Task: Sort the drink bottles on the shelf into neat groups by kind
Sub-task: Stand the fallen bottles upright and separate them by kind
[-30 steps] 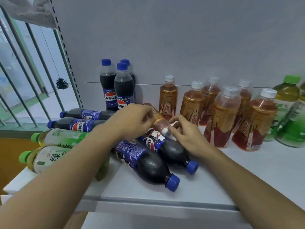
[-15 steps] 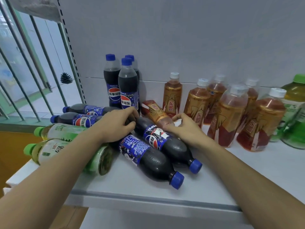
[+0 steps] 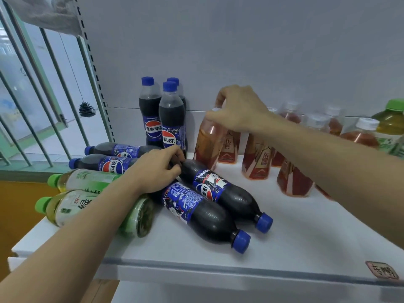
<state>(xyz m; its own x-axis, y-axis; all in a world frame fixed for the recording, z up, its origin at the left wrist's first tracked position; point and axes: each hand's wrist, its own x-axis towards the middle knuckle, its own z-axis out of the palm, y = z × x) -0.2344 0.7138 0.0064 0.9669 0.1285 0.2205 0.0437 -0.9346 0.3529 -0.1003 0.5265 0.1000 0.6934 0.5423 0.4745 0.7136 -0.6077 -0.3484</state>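
**Amber bottle gripped at the cap, cola bottle under the left hand**

The right hand (image 3: 240, 108) reaches to the far middle of the shelf (image 3: 306, 243) and curls its fingers over the cap and neck of an amber tea bottle (image 3: 209, 141); its grip is pinching that bottle, which stands tilted at the left end of the group of amber tea bottles (image 3: 258, 160). That group stands upright along the back wall, and part of it is hidden behind the right forearm. Whether the tilted bottle's base touches the shelf cannot be told.

The left hand (image 3: 157, 169) lies on the base end of a lying cola bottle (image 3: 223, 191), its fingers bent over the dark rounded end. Whether this grip clamps the bottle or only rests on it cannot be told. A second lying cola bottle (image 3: 203, 215) lies just beside it on the near side, both with blue caps pointing near and right.

Three upright cola bottles (image 3: 161, 119) stand at the far left by the wall. Two more cola bottles (image 3: 109, 158) lie to the left with caps pointing left, and nearer than those lie two green tea bottles (image 3: 72, 193), partly hidden by the left forearm. At the far right stand green-capped bottles (image 3: 391, 125)
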